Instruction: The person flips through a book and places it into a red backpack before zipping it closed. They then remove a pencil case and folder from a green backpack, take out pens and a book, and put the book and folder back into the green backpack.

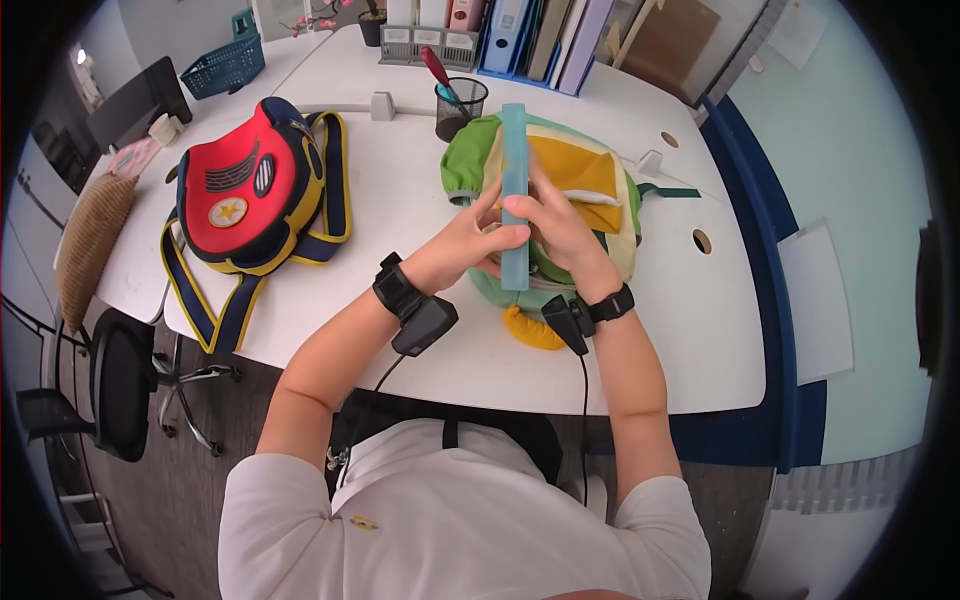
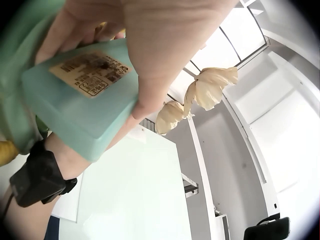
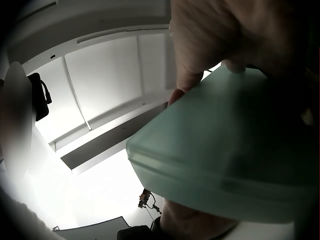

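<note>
A flat teal plastic case (image 1: 515, 255) stands on its edge between my two hands, raised over the backpack. My left hand (image 1: 462, 243) grips it from the left, thumb on the near edge. On the other side, my right hand (image 1: 568, 238) holds it too, its thumb near the left one. The left wrist view shows a printed label (image 2: 92, 74) on one face of the case. Beneath lies a green, cream and yellow backpack (image 1: 575, 165), partly hidden by the hands and case. In the right wrist view, the translucent case (image 3: 200, 145) fills much of the picture.
On the table's left lies a red and navy backpack (image 1: 235, 190) with its straps spread. Behind the green backpack stands a mesh pen holder (image 1: 460, 108). Folders (image 1: 510, 35) line the back, and a blue basket (image 1: 222, 68) sits at the far left.
</note>
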`<action>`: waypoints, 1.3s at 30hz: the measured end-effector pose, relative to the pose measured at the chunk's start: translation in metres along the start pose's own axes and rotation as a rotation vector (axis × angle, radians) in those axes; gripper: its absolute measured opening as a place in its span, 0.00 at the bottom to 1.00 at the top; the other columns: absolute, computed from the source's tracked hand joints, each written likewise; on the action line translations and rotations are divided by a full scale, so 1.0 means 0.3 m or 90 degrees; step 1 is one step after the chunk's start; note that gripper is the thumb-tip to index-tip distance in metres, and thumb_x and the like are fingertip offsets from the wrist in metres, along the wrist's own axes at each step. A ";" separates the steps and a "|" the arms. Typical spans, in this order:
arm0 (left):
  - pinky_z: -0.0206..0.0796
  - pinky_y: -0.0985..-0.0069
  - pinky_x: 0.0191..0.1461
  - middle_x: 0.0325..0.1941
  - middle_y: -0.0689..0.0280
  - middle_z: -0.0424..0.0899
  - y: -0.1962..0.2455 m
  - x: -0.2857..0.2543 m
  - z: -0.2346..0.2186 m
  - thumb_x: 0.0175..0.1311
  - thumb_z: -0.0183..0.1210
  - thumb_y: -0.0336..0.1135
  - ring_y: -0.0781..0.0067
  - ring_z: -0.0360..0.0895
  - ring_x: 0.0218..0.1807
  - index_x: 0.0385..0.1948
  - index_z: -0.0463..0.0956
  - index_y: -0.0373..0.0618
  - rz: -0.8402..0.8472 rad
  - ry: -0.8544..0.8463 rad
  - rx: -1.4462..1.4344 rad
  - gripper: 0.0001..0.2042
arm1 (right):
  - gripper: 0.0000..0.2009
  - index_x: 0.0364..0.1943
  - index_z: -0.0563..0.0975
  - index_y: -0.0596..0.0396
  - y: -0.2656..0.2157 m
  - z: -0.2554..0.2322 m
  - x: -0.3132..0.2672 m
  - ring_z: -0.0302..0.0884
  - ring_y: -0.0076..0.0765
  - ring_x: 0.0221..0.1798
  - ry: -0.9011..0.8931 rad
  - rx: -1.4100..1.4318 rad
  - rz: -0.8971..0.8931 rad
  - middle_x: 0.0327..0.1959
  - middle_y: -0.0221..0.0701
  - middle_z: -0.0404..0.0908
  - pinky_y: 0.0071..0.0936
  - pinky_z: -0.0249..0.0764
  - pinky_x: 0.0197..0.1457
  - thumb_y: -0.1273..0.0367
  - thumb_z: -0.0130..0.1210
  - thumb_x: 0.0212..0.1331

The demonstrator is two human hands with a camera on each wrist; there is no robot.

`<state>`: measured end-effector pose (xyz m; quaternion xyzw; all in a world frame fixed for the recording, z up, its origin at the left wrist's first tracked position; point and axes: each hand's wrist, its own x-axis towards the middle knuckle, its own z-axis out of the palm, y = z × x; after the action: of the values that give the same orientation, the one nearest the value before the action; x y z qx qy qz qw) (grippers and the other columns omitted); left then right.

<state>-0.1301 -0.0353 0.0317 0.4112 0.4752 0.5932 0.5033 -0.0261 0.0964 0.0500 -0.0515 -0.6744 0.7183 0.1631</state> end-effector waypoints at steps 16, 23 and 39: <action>0.73 0.75 0.42 0.50 0.65 0.70 -0.073 0.005 -0.038 0.58 0.56 0.45 0.75 0.74 0.45 0.67 0.44 0.54 -0.003 0.016 -0.087 0.37 | 0.36 0.67 0.49 0.53 0.062 -0.045 -0.001 0.65 0.33 0.57 -0.033 0.189 0.073 0.58 0.33 0.64 0.30 0.67 0.57 0.65 0.51 0.55; 0.63 0.70 0.60 0.60 0.64 0.66 -0.030 -0.009 -0.063 0.59 0.52 0.54 0.71 0.67 0.59 0.63 0.53 0.46 -0.008 -0.034 -0.164 0.34 | 0.24 0.60 0.61 0.55 0.006 -0.046 -0.011 0.69 0.32 0.55 0.029 0.179 0.092 0.55 0.34 0.68 0.33 0.69 0.56 0.63 0.47 0.60; 0.69 0.74 0.54 0.55 0.64 0.72 -0.089 0.024 -0.107 0.70 0.41 0.36 0.75 0.73 0.52 0.57 0.62 0.42 0.019 0.181 -0.321 0.17 | 0.20 0.55 0.65 0.56 -0.046 -0.136 0.014 0.72 0.18 0.24 0.278 -0.059 -0.012 0.32 0.23 0.72 0.17 0.70 0.23 0.66 0.45 0.58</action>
<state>-0.1566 -0.0320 -0.0011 0.1929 0.3721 0.7517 0.5092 -0.0158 0.1368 0.0606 -0.2067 -0.6560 0.6566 0.3094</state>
